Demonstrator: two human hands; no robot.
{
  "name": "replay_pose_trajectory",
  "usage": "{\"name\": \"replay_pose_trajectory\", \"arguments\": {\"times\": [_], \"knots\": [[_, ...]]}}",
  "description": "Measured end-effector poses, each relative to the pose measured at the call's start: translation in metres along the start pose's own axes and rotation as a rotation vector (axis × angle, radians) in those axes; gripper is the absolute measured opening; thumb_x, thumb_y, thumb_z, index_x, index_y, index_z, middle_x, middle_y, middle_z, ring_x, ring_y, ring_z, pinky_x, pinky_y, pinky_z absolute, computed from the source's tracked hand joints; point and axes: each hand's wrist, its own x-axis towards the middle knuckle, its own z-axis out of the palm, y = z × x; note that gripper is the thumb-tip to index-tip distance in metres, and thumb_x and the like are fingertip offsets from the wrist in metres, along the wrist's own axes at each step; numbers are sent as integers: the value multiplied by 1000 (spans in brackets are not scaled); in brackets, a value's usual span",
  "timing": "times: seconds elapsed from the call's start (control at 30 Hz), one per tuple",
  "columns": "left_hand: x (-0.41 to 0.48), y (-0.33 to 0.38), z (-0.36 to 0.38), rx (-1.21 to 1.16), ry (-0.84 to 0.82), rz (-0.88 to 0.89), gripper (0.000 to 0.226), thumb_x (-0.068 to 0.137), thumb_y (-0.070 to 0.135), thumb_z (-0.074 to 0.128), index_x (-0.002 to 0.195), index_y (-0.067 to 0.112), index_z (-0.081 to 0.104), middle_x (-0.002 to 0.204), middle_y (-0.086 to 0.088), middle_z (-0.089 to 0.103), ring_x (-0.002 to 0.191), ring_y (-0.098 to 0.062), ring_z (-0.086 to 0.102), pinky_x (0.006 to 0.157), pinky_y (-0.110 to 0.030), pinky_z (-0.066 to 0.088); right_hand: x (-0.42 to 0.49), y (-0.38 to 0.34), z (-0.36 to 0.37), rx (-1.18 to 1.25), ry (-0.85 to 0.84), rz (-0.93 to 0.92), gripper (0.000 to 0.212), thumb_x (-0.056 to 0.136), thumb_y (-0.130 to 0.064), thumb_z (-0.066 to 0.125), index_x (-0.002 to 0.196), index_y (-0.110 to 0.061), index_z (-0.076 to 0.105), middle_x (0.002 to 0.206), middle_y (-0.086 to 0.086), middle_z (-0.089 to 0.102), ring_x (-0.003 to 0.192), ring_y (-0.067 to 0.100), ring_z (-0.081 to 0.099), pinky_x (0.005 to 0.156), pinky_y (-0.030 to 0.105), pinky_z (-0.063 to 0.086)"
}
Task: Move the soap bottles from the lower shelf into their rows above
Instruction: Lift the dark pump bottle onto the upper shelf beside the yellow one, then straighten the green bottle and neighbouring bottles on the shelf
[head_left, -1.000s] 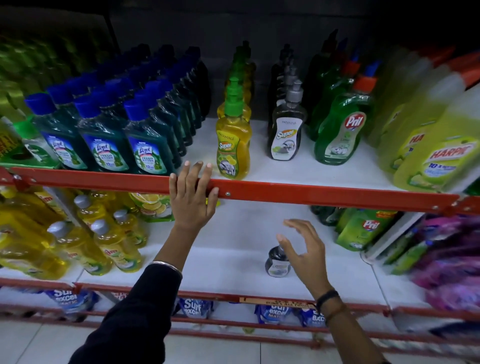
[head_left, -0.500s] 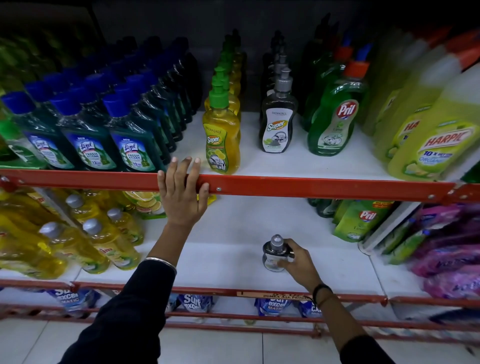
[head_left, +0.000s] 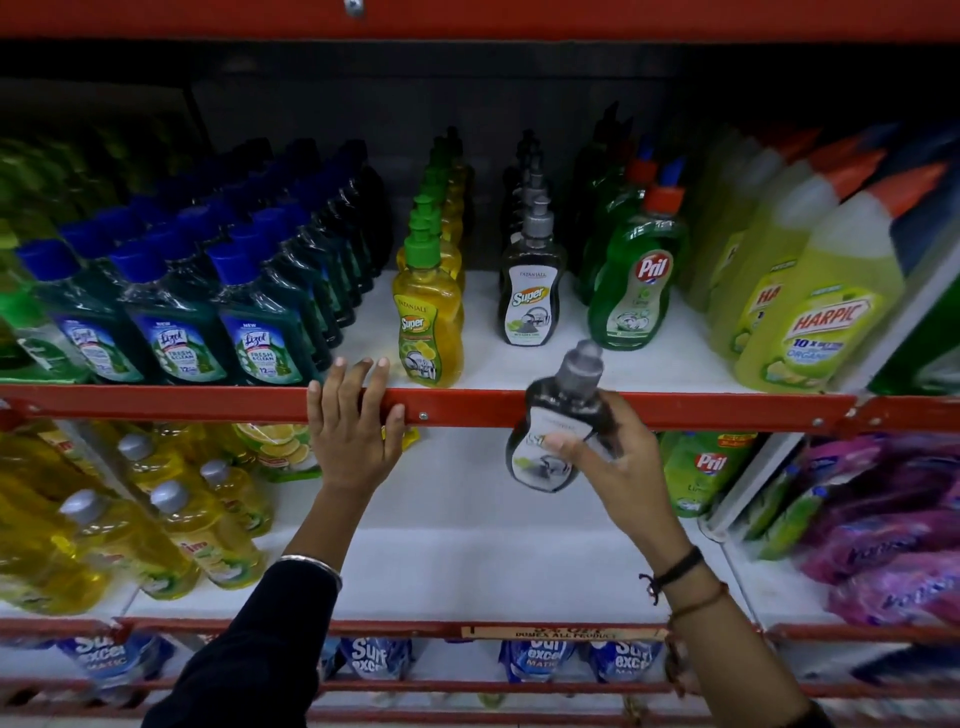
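On the left of the upper shelf the blue-capped Lizol bottles (head_left: 260, 332) stand packed together, and just right of them the left hand (head_left: 356, 431) is draped over the red shelf rail (head_left: 467, 408), fingers (head_left: 382, 384) spread flat on it, holding nothing. Next along, the yellow Patanjali Super row (head_left: 428, 317) runs front to back. Then the bit that matters: the right hand (head_left: 608, 462) has the dark grey pump bottle (head_left: 558, 431) wrapped in its fingers around the label, up in the air in front of the rail. Its long axis is tilted, pump leaning up and right. The matching grey Super row (head_left: 531, 296) sits just up and slightly left of it, so I'd guess it needs straightening and setting down at the front of that row. Pril (head_left: 636, 291) and Harpic (head_left: 815, 332) stand further right.
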Motion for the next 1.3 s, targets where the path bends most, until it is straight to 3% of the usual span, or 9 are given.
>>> {"name": "replay_pose_trajectory", "arguments": {"times": [0.2, 0.33, 0.5, 0.6, 0.77, 0.87, 0.93, 1.03, 1.3], "knots": [[0, 1, -2, 2, -19, -7, 47, 98, 42, 28, 131, 13, 46, 128, -7, 47, 128, -29, 39, 117, -39, 12, 52, -53, -4, 48, 136, -168, 38, 76, -17, 74, 110, -24, 59, 104, -7, 67, 93, 2, 65, 80, 18, 51], [0, 0, -3, -1, -21, -6, 47, 98, 41, 27, 131, 13, 45, 128, -7, 46, 128, -29, 38, 117, -38, 11, 87, -42, -1, -8, 150, -135, 50, 76, -21, 74, 121, -6, 56, 112, 7, 67, 102, 16, 66, 88, 28, 53], [0, 0, -3, -15, -13, 3, 46, 98, 41, 28, 130, 14, 46, 128, -6, 47, 127, -29, 39, 117, -39, 12, 102, -17, 11, -100, 102, -68, 48, 77, -16, 76, 120, -10, 55, 108, 4, 67, 99, 16, 66, 93, 41, 54], [0, -1, -2, -36, -16, -6, 46, 98, 42, 28, 130, 14, 46, 127, -5, 48, 128, -28, 38, 117, -39, 10, 100, -11, 17, -125, 82, -69, 46, 77, -19, 76, 117, -22, 55, 104, -4, 66, 96, 10, 65, 92, 34, 53], [-1, 4, -5, -89, -24, -34, 46, 99, 41, 28, 132, 13, 44, 132, -6, 45, 134, -27, 32, 119, -40, 6, 100, -12, 19, -201, 47, -102, 51, 78, -25, 76, 123, -15, 55, 111, 3, 67, 102, 16, 64, 89, 25, 52], [0, 18, -10, -241, 20, -100, 44, 98, 36, 36, 132, 9, 39, 134, -12, 39, 134, -30, 33, 119, -47, 9, 99, -13, 14, -255, 17, -113, 52, 78, -27, 75, 124, -12, 54, 108, -4, 62, 98, 11, 61, 81, 4, 44], [3, 35, -17, -336, 52, -80, 42, 98, 33, 38, 130, 7, 38, 134, -15, 36, 132, -32, 34, 118, -49, 15, 94, -14, 5, -264, 29, -126, 52, 79, -29, 74, 125, -14, 54, 107, -6, 60, 97, 10, 60, 82, 9, 46], [20, 72, -31, -419, 62, 41, 39, 98, 31, 38, 130, 8, 39, 137, -12, 34, 130, -31, 35, 116, -48, 22, 80, -15, -16, -231, 141, -172, 46, 81, -31, 71, 122, -16, 55, 106, -2, 64, 98, 14, 62, 88, 21, 50], [75, 141, -23, -390, 3, 88, 50, 95, 30, 40, 140, 10, 30, 148, -12, 27, 143, -30, 17, 118, -44, 13, 44, -10, -118, -344, 674, -338, 24, 87, -20, 63, 109, -10, 58, 101, 2, 61, 93, 15, 58, 84, 20, 44]]}}
